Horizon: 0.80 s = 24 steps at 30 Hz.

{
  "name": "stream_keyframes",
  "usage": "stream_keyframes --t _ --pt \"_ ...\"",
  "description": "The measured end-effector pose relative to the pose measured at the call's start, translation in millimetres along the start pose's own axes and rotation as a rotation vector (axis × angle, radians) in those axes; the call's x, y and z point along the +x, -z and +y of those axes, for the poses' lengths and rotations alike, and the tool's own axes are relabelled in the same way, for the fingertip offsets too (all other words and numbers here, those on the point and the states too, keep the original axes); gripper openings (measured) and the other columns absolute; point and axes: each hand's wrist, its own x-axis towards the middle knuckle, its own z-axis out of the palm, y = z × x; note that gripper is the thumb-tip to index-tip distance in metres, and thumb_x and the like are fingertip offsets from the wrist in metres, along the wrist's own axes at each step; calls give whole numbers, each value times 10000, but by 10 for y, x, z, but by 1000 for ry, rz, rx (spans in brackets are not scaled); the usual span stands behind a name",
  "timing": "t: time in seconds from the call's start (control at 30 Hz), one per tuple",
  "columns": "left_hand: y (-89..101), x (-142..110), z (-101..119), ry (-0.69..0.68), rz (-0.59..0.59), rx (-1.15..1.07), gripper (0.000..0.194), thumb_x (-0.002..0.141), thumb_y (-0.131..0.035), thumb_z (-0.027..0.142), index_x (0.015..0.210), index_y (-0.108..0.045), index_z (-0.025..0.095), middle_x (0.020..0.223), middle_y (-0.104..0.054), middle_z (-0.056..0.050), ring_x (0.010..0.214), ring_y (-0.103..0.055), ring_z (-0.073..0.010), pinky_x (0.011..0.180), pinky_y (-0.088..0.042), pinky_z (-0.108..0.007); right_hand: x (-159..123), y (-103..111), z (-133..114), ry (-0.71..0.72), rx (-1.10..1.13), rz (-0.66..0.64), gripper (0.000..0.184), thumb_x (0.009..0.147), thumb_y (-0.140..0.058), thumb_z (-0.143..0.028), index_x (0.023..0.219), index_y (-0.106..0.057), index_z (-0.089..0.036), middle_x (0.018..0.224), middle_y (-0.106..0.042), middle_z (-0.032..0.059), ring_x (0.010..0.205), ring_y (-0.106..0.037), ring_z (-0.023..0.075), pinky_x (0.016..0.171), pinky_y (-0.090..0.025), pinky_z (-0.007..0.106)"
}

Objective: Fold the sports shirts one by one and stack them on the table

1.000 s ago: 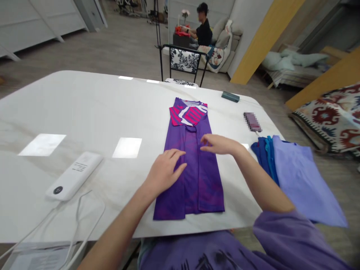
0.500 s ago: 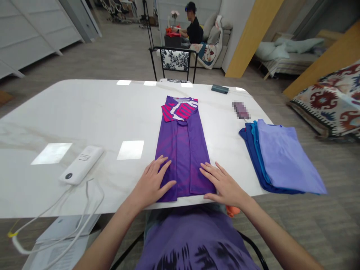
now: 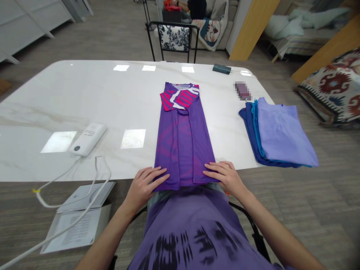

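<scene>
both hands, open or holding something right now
Left hand: fingers over purple shirt, near left corner; grip cannot be told.
Right hand: fingers over its near right corner; grip cannot be told.

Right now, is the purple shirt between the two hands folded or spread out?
The purple shirt is partly folded: both side panels lie turned inward, with a middle strip showing between them.

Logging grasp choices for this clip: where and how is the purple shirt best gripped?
Likely by both near corners of its hem, left hand from the left, right hand from the right, thumbs below: the shirt lies flat, sides folded in, and its hem overhangs the table edge.
</scene>
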Motion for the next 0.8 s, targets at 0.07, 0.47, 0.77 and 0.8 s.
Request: stream_keyframes --t 0.07,0.47,0.77,0.8 --pt "52 -44 87 -4 6 -65 515 1083 -600 186 1494 -792 431 1520 -800 -22 1447 -738 -300 1241 -598 -523 -105 75 -53 2 62 -15 680 1051 -598 -94 1585 -721 -497 1646 -691 -34 1500 -689 275 1226 -519 552" --pt "1064 -141 904 -49 -28 -531 287 1099 -626 221 1247 -796 399 997 -847 45 876 -784 -202 836 -679 -358 -287 1451 -523 -14 693 -352 338 1166 -618 -480 1399 -855 -419 1179 -880 64 1078 -834 254 1020 -646 396" --pt "1196 1954 -189 299 496 -417 440 1110 -644 600 1118 -823 198 945 -796 -20 884 -718 -210 841 -576 -310 1806 1640 666 -231 582 144 411 1095 -685 -645 1177 -818 -265 1111 -830 40 1008 -744 265 929 -641 399" --pt "1157 2238 -399 283 500 -413 455 1114 -624 609 1144 -825 202 999 -813 -36 933 -733 -229 883 -581 -326 2102 1568 855 -242 587 152 414 1111 -663 -625 1198 -799 -244 1141 -827 37 1017 -729 239 941 -629 368"
